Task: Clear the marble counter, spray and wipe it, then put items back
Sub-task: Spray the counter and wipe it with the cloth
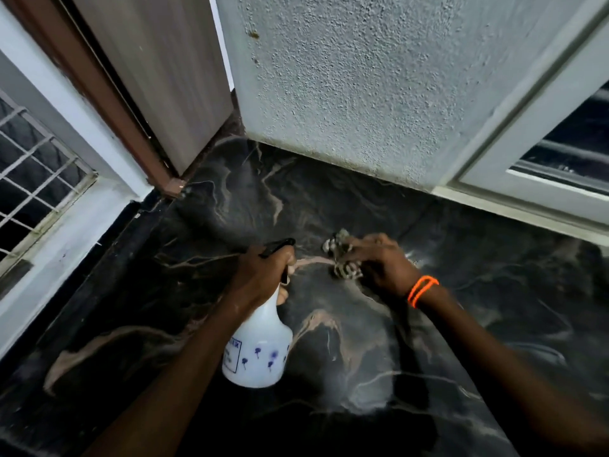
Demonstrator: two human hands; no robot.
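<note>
Bottle (260, 344) gripped in left hand (263, 272) above worktop (494, 308); cloth (342, 258) clutched under right hand (382, 265), just beside

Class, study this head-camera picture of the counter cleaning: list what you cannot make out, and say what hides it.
1. Spray bottle label text: cut off by the left arm, blurred.
2. Bottle trigger: hidden under the left hand.
3. Cloth: motion-blurred and mostly under the right hand, pattern unclear.
4. Counter near edge: cut off by the frame.
</note>
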